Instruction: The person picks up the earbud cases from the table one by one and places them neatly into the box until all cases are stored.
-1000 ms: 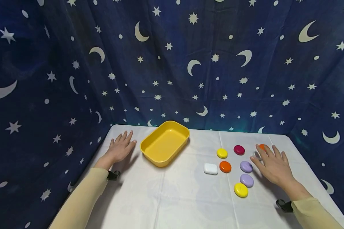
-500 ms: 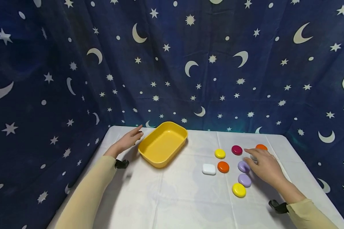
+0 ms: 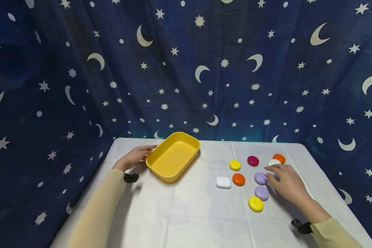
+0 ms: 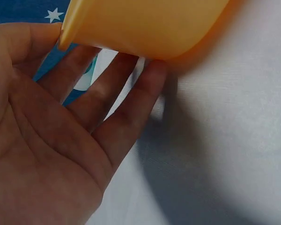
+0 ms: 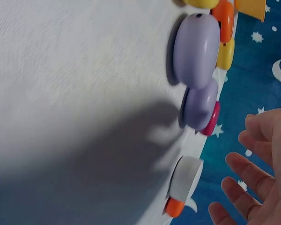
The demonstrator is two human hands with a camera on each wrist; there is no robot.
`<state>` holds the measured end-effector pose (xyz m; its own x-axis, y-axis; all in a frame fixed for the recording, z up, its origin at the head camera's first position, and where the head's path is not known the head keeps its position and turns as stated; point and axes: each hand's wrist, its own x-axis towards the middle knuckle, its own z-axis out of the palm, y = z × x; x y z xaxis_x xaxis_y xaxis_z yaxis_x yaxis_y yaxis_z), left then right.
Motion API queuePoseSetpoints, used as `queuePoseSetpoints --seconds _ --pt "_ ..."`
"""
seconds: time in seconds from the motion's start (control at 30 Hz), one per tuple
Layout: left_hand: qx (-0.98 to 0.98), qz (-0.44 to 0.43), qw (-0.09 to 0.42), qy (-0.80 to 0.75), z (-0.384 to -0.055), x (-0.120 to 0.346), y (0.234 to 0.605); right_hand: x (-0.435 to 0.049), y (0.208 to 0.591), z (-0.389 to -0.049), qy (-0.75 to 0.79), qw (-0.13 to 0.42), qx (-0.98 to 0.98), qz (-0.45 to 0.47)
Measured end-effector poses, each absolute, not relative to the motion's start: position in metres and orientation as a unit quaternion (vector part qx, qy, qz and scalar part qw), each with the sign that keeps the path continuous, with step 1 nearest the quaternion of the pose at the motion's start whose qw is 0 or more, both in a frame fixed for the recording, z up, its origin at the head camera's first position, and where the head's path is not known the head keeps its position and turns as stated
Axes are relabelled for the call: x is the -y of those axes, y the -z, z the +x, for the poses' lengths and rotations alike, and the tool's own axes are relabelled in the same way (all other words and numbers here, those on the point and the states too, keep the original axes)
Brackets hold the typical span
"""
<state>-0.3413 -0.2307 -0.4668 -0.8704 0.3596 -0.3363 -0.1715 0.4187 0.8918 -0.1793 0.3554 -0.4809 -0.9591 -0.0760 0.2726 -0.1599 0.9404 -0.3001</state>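
On the left, a yellow rectangular tub (image 3: pixel 173 155) stands tilted diagonally on the table. My left hand (image 3: pixel 131 159) is at its left side; in the left wrist view the fingers (image 4: pixel 126 115) reach out fairly straight against the tub's outer wall and rim. My right hand (image 3: pixel 287 182) hovers over the right part, holding nothing, its fingers loosely bent. Nearest to it are a purple disc (image 3: pixel 260 178), a white round piece (image 3: pixel 274 162) partly behind the fingers, and an orange disc (image 3: pixel 279 158). Another purple disc (image 3: pixel 261 193) lies closer to me.
More glossy pieces lie about: a yellow disc (image 3: pixel 255 204), an orange disc (image 3: pixel 238 179), a white rounded block (image 3: pixel 223 182), a second yellow disc (image 3: pixel 235 165) and a dark red disc (image 3: pixel 252 161). A starry blue curtain (image 3: pixel 186 82) hangs behind the white table (image 3: pixel 192 213).
My left hand has moved right from beside the tub until its fingers meet it. My right hand has shifted left and lower, uncovering the far orange disc and white round piece.
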Motion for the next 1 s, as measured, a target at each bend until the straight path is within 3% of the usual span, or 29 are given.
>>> queuePoseSetpoints --seconds 0.47,1.0 --pt "-0.769 0.054 0.276 -0.574 -0.317 0.231 0.467 -0.381 0.485 -0.180 -0.189 0.153 0.970 0.027" --pt "-0.736 0.057 0.245 -0.628 -0.236 0.206 0.474 -0.401 0.488 -0.181 -0.242 0.135 0.961 -0.021"
